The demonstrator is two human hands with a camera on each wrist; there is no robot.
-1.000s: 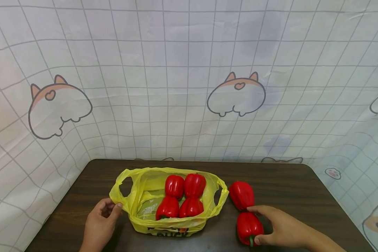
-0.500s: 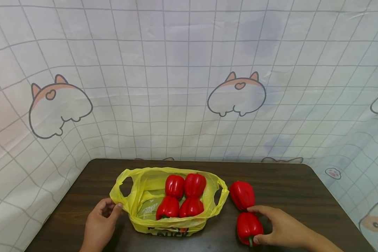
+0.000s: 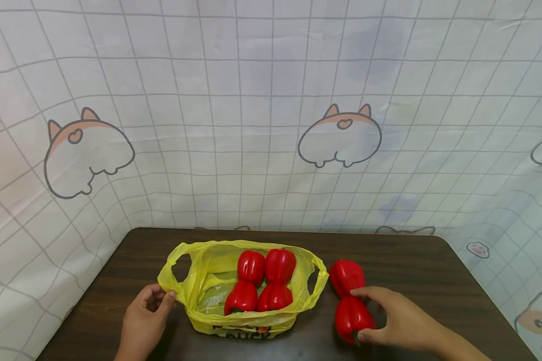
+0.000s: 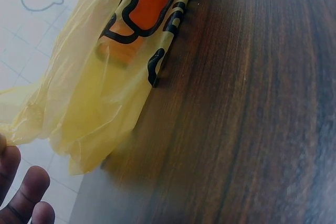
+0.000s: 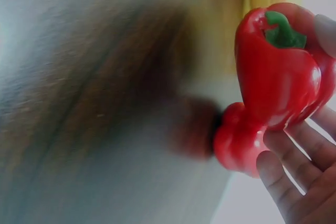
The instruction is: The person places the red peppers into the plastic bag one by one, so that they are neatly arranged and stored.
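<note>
Left hand (image 3: 144,318): thumb and fingers pinching the left side of the yellow bag (image 3: 198,321); four red peppers (image 3: 241,298) inside. Right hand (image 3: 399,321): half spread, grasping the nearer loose pepper (image 3: 352,319) right of the bag, beside the farther loose pepper (image 3: 346,275).

The person's left hand (image 3: 143,321) and right hand (image 3: 402,321) are bare, as is the visible stretch of right forearm (image 3: 453,345). Fine creases cross the right hand's fingers (image 5: 277,181), whose tips are rounded.
</note>
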